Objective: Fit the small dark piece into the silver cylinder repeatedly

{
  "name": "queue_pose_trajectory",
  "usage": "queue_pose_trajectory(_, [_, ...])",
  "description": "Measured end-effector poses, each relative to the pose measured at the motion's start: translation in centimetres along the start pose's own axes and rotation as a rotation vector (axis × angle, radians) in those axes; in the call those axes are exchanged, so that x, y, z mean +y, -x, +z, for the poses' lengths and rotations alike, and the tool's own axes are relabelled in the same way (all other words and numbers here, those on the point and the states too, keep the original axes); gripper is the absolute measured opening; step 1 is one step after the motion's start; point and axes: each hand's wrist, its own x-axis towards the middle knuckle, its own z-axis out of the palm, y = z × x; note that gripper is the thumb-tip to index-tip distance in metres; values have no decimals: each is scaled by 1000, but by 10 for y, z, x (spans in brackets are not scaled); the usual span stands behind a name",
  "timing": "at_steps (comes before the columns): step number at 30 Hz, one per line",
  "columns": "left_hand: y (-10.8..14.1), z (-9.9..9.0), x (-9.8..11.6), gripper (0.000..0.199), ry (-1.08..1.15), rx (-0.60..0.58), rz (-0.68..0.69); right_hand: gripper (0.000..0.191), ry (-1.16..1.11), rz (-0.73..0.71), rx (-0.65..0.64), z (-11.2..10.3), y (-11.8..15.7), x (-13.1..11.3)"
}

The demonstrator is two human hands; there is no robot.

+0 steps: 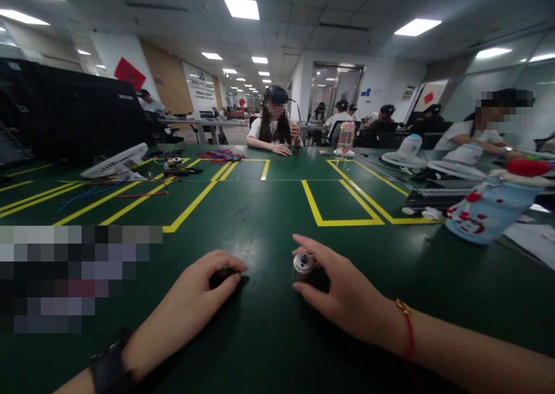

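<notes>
My left hand is closed in a pinch just above the green table. Something small and dark shows between the thumb and fingers, too hidden to name. To its right, a small silver cylindrical electric motor stands upright with its shaft end up. My right hand curves round this motor, thumb at the near side and fingers at the far side. The index finger stretches out past the motor's top. The fingers partly hide the motor's right side.
Yellow tape marks the green table. A blue cartoon bottle stands at right, near white fans. At left lie a white fan part, wires and a black monitor. A person sits opposite.
</notes>
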Motion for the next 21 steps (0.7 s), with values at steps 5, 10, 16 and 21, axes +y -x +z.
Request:
queue_pose_trajectory(5, [-11, 17, 53, 28, 60, 93, 121, 66, -205, 136, 36, 8, 5, 16])
queue_pose_trajectory(10, [-28, 28, 91, 16, 105, 86, 198, 44, -279, 129, 5, 4, 3, 10])
queue_pose_trajectory(16, [-26, 20, 74, 20, 130, 133, 113, 40, -158, 83, 29, 0, 4, 7])
queue_pose_trajectory(21, [-26, 35, 51, 16, -10, -34, 129, 57, -61, 34, 52, 6, 7, 9])
